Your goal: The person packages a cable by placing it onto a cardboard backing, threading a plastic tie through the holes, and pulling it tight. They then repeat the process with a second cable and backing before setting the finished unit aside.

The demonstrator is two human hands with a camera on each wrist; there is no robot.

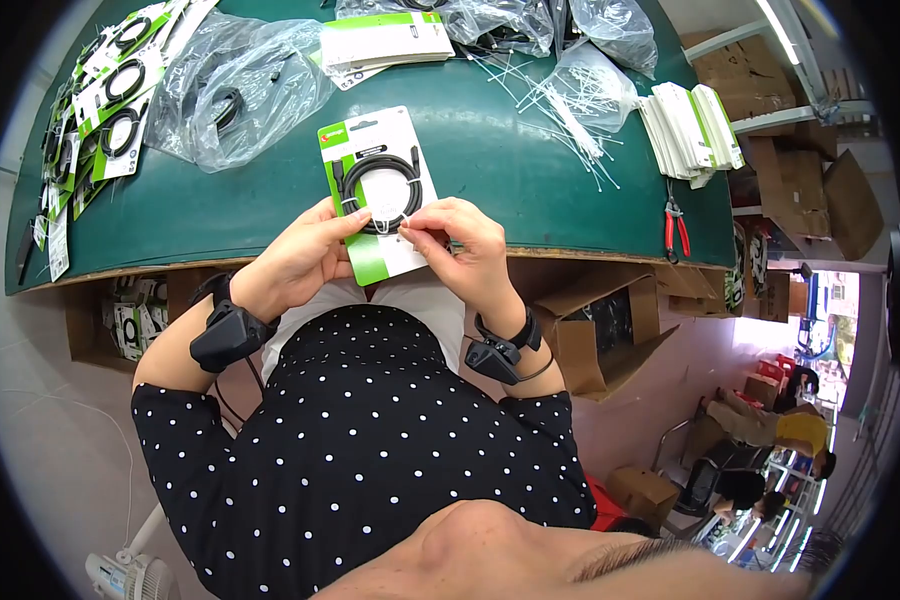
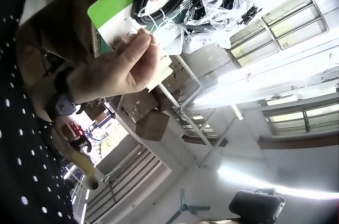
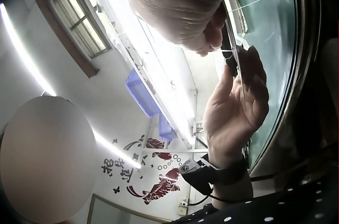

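Note:
A white and green backing card (image 1: 375, 262) carries a coiled black cable (image 1: 380, 161) on its front, near the front edge of the table. My left hand (image 1: 312, 248) grips the card's left side, its thumb lying on the front by the coil and its fingers behind. At the coil's lower part, my right hand (image 1: 467, 248) pinches a thin white cable tie (image 2: 153, 16) between thumb and fingertips. Seen from the right wrist, the card (image 3: 239, 57) stands edge-on between both hands.
Carded cables (image 1: 120, 85) pile up at the left of the green table (image 1: 490, 155), beside a clear plastic bag (image 1: 260, 100). Loose white cable ties (image 1: 575, 125), card stacks (image 1: 682, 130) and red-handled cutters (image 1: 676, 225) lie to the right. An open cardboard box (image 1: 610, 345) stands below the table edge.

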